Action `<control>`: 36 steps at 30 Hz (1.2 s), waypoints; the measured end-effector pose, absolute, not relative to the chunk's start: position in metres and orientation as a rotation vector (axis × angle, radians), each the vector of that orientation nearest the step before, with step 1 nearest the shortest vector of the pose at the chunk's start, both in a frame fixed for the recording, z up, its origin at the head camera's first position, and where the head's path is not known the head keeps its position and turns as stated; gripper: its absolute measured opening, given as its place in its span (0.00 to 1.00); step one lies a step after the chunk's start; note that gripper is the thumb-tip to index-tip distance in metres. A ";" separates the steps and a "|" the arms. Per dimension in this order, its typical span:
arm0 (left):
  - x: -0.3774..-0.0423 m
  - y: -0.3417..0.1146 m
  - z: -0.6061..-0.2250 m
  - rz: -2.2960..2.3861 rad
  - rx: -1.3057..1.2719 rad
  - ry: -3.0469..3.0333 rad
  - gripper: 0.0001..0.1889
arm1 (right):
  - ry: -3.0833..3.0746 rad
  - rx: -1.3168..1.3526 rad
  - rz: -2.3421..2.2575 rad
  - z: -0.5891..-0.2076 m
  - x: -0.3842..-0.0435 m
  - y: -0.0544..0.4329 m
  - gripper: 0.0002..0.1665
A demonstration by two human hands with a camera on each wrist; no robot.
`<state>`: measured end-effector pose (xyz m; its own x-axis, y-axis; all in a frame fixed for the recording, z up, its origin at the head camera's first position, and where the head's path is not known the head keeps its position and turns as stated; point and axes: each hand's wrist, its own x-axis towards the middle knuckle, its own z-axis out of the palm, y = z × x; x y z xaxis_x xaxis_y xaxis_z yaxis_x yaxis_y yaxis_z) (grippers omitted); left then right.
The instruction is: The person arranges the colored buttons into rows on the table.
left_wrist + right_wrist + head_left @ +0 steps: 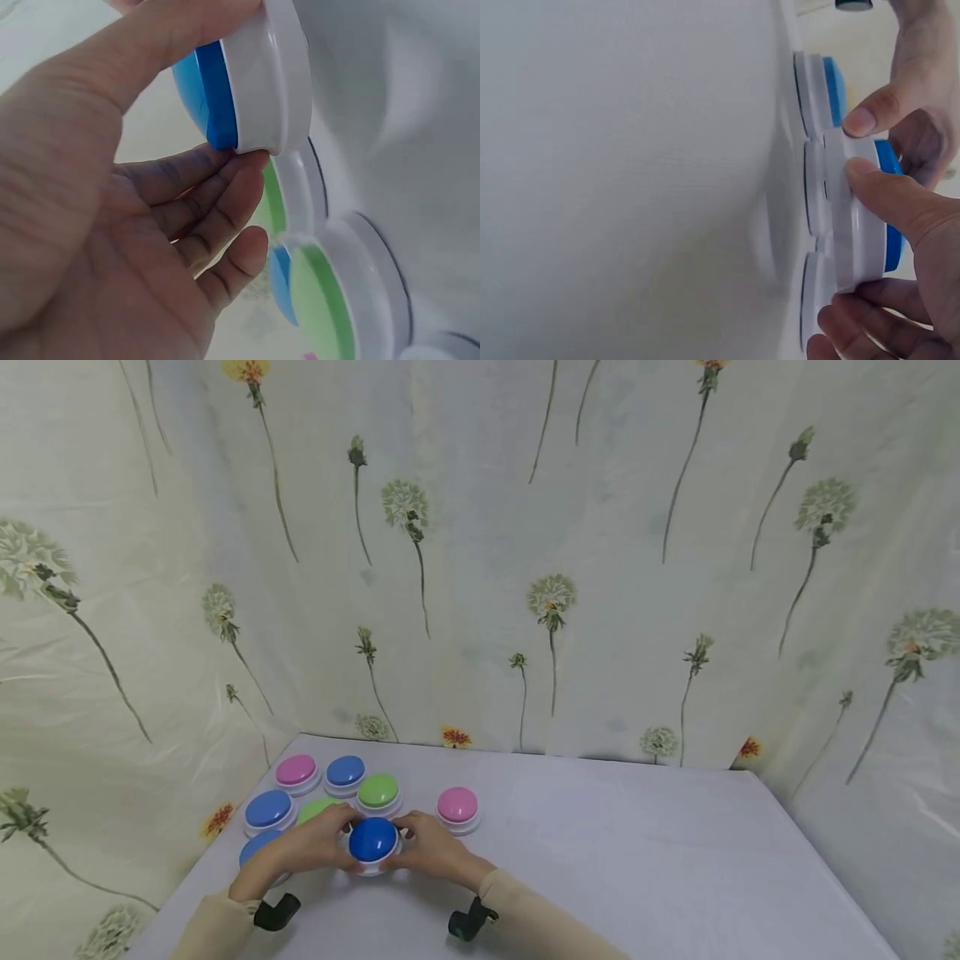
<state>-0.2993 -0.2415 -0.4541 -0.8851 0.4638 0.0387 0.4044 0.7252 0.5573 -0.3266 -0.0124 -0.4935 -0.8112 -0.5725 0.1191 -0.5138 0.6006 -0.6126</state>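
Support comes from both sides: my left hand (324,842) and right hand (432,852) pinch a blue button (372,840) by its white base, thumbs nearest me and fingers behind, probably to steady it while sparing the dome. It seems lifted, left of the middle of the surface (675,860), just before a green button (377,789). That one belongs to a cluster (345,772) by the left edge, reaching a pink button (296,768) near the far left corner, perhaps grouped to save room; a lone pink button (457,804) sits farther right. My left hand and arm (238,896) hide much of a second green button (317,809) and a second blue button (257,844). The near edge is cut off, and the gap below my grip is unclear.
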 end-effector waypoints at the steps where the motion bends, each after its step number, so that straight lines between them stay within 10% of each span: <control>1: -0.298 -0.239 -0.453 0.875 0.725 2.823 0.36 | 2.741 -0.929 -0.996 -0.492 -0.325 -0.009 0.40; 36: -0.267 -0.101 -0.440 0.963 0.930 2.763 0.36 | 2.838 -1.021 -1.090 -0.463 -0.267 0.135 0.34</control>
